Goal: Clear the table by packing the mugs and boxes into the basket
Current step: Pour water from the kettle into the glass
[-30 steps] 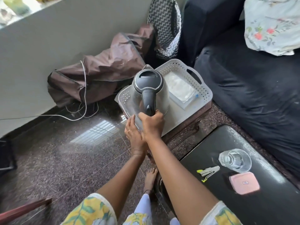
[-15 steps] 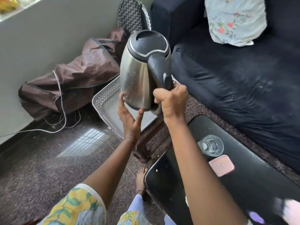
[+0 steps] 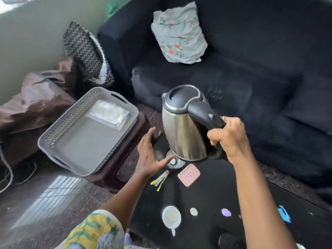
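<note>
- While the right hand (image 3: 227,139) is clamped round the black handle of the steel kettle (image 3: 183,123), the kettle hangs just above the far end of the dark worktop (image 3: 206,198), over a glass (image 3: 175,161).
- The left hand (image 3: 150,155) is spread open beneath it, holding nothing.
- Judged best: keep the kettle upright and set it down clear of the glass and pink box (image 3: 189,174).
- The basket (image 3: 86,133) sits on a stool, holding one clear box; the white mug (image 3: 171,217) waits nearer the person.
</note>
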